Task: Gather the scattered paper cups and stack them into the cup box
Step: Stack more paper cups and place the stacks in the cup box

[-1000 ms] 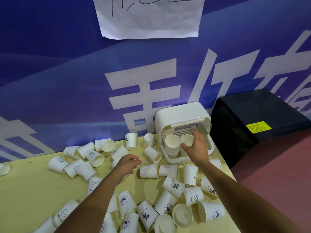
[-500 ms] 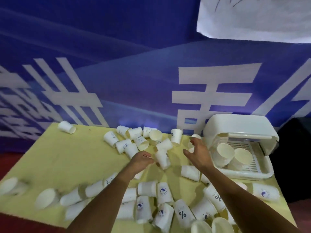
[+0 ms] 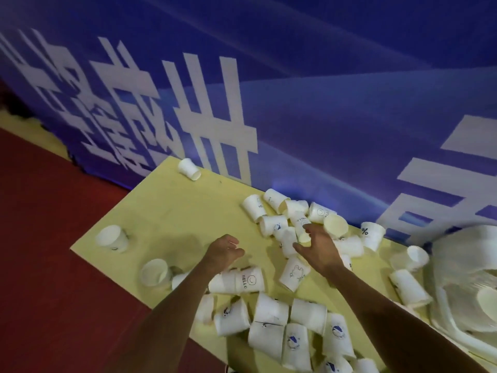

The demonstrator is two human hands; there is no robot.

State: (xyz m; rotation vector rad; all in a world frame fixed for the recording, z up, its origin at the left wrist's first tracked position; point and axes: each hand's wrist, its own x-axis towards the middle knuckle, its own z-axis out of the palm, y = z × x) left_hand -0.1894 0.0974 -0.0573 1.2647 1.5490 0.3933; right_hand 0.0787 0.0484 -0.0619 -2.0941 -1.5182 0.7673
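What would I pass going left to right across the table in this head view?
Cup near the left edge → lone cup by the banner → left hand → right hand → cup marked % → white cup box.

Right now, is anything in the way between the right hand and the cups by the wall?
No, nothing visible is in the way. The open right hand hovers right at those cups, fingers spread towards them.

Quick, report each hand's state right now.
Left hand: open, fingers loosely curled, holding nothing.
Right hand: open, fingers spread near a white paper cup lying on its side, no grip yet.
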